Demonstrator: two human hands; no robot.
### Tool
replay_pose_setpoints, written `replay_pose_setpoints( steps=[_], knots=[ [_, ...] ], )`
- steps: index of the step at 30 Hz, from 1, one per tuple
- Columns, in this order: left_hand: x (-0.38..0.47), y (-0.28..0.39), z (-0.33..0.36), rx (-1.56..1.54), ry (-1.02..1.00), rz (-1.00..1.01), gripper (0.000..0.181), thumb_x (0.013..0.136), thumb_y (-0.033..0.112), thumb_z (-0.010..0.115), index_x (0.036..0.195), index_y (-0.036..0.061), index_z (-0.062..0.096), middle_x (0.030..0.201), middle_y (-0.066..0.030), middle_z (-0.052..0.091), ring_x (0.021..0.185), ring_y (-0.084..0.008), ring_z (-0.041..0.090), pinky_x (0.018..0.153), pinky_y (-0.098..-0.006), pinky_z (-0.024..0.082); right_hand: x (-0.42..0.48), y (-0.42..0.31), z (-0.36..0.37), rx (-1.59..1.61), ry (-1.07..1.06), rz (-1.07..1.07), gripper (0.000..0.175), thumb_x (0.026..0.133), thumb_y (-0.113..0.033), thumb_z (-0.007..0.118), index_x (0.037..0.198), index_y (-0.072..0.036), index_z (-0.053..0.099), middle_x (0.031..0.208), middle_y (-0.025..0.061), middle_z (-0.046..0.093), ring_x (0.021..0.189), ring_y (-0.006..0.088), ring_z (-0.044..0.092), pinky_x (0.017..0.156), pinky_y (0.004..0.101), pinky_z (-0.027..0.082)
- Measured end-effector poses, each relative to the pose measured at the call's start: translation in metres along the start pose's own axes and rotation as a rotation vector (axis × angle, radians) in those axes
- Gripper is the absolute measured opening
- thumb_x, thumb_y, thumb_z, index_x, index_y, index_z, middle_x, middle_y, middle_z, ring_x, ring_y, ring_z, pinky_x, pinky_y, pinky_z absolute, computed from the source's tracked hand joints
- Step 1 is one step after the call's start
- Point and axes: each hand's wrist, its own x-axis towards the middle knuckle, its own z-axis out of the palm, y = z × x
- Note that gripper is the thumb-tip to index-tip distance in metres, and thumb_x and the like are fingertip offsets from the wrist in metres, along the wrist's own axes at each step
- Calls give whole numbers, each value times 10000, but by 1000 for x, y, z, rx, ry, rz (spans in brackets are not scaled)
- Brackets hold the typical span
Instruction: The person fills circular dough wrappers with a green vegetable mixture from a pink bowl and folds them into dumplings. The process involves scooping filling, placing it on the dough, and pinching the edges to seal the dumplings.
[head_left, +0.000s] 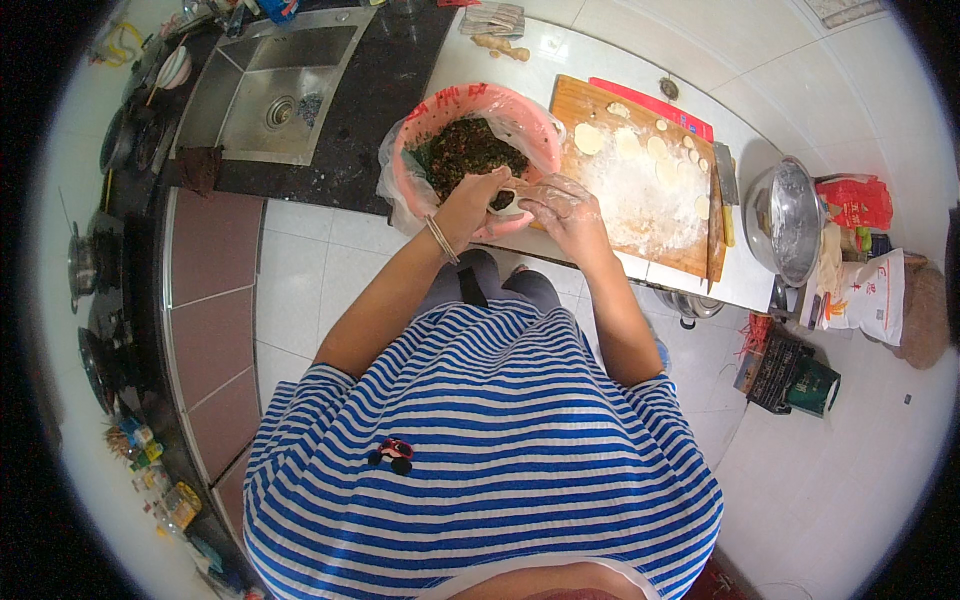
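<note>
My left hand (471, 204) and my right hand (566, 214) meet over the near rim of a pink plastic basin (551, 142). Between their fingers is a dough wrapper (511, 205) with dark filling showing in its middle. Fingers hide part of the wrapper. A chopped dark green filling (472, 154) lies in the basin, which has a clear plastic bag around its side. Flour dusts my right hand, and a bangle (441, 238) circles my left wrist. Right of the basin, a wooden cutting board (574, 94) carries flour, rolled dough rounds (589, 139) and small dough pieces (688, 141).
A cleaver (724, 174) and a wooden rolling pin (715, 225) lie along the board's right edge. Beyond them stands a metal bowl (784, 221) near a white bag (874, 296). Ginger (501, 49) lies behind the basin. A steel sink (262, 90) is at left.
</note>
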Motion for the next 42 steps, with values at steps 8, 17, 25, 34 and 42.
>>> replay_pose_setpoints(
  steps=[8, 17, 25, 34, 42],
  knots=[
    [-9, 13, 17, -356, -10, 65, 445, 960, 375, 363, 1195, 19, 488, 1083, -91, 583, 1005, -160, 583, 836, -310, 517, -4, -6, 1, 370, 246, 268, 63, 757, -15, 658, 818, -8, 674, 808, 131, 639, 760, 241, 618, 703, 297, 481],
    [4, -16, 18, -431, 58, 95, 510, 969, 422, 315, 1244, 17, 455, 1154, -102, 572, 1034, -187, 586, 877, -367, 509, 5, -15, -3, 122, 197, 84, 146, 741, -7, 669, 885, -15, 650, 885, 126, 638, 754, 242, 622, 692, 295, 488],
    [1, -13, 23, -382, 56, 35, 515, 960, 422, 346, 1280, 27, 425, 1192, -120, 555, 1069, -209, 572, 896, -399, 497, 4, -8, -3, 88, 122, 50, 114, 734, -22, 671, 843, -22, 636, 841, 117, 643, 775, 269, 635, 685, 326, 502],
    [1, -17, 17, -353, 49, 26, 548, 948, 448, 366, 1294, 27, 414, 1201, -128, 548, 1071, -209, 570, 895, -396, 497, 1, -10, -1, -38, 150, 25, 161, 740, -16, 653, 899, -40, 647, 847, 112, 652, 758, 277, 641, 664, 341, 510],
    [6, -22, 17, -331, 76, 12, 504, 958, 427, 368, 1280, 43, 425, 1178, -114, 555, 1046, -190, 570, 883, -353, 487, 7, -20, -3, -20, 109, 84, 176, 728, -47, 680, 904, -46, 668, 839, 117, 651, 762, 286, 636, 673, 345, 509]
  ],
)
